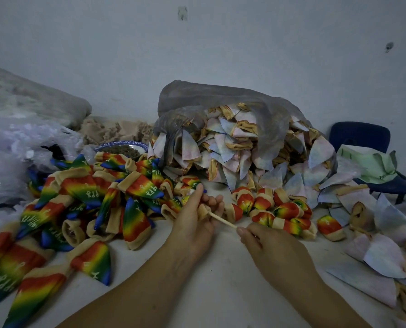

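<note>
Work in hand: pushing a thin stick (222, 219) into the beige open end of a small fabric piece (203, 210), apparently to turn or shape it.

Left hand (194, 216): fingers curled round the fabric piece, index finger stretched forward. It holds the piece just above the table (220, 280), mid-frame, at the near edge of the rainbow pile (90, 192).

Right hand (268, 245): pinches the near end of the stick between thumb and fingertips. The far end enters the beige opening.

Handling, as judged:
- Fabric piece: light, soft, limp and stretchy, so it will collapse unless held. Best grip is round the beige cuff, close to the opening, to keep the mouth steady for the stick. Not fragile, but a hard push could poke through a seam.
- Stick: light, stiff, slim and likely to slip in the fingers. A grip near the rear end gives reach; one nearer the middle gives more control.

Surroundings: rounded rainbow pieces (280, 209) lie right of the hands. Behind them a grey bag (220, 95) spills pale pieces (232, 143).
</note>
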A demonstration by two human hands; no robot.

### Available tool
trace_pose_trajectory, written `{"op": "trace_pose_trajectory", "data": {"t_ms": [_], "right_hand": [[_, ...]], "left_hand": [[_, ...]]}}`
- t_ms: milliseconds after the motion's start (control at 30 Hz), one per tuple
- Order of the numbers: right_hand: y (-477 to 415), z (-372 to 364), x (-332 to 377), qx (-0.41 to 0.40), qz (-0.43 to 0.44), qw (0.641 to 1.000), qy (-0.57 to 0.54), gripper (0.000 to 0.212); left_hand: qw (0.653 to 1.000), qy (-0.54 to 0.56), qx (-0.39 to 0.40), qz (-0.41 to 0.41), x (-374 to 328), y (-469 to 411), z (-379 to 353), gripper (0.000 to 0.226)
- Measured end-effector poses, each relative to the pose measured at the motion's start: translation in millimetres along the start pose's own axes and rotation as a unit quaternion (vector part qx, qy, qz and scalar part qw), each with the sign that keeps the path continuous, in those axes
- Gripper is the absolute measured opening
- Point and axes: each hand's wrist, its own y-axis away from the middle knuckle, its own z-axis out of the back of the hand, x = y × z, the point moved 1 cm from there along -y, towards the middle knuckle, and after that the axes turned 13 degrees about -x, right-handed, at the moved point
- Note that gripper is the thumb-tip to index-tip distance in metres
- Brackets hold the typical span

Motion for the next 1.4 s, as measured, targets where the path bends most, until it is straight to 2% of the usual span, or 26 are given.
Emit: {"op": "trace_pose_trajectory", "data": {"t_ms": [100,200,367,533,700,900,1000,1200,1400], "right_hand": [[0,-3,-2,0.003,-0.013,1.000,0.010,0.035],[2,-9,0,0.016,-0.036,0.999,-0.016,0.034],[3,-14,5,0.029,-0.054,0.996,-0.059,0.034],[4,-16,12,0.023,-0.068,0.994,-0.080,0.034],[0,-17,17,0.053,-0.056,0.995,-0.059,0.038],[3,-12,5,0.051,-0.070,0.995,-0.041,0.040],[3,-13,7,0.043,-0.080,0.994,-0.062,0.039],[0,-10,3,0.018,-0.061,0.996,-0.068,0.036],[0,-9,3,0.007,-0.050,0.996,-0.076,0.035]], "left_hand": [[1.000,0.012,0.002,-0.019,-2,1,-1,0.023],[1.000,0.015,0.012,0.003,0,4,-2,0.022],[0.995,0.064,0.036,0.062,4,10,-6,0.038],[0.997,0.057,0.034,0.038,7,8,-8,0.050],[0.999,-0.023,-0.025,0.000,8,0,-4,0.036],[0.998,-0.010,-0.046,-0.041,-1,-1,0,0.026],[0.999,0.009,-0.036,-0.010,0,0,-2,0.032],[0.998,0.025,0.021,0.047,-1,8,-3,0.026],[0.998,0.004,0.049,0.045,4,12,-4,0.042]]}}
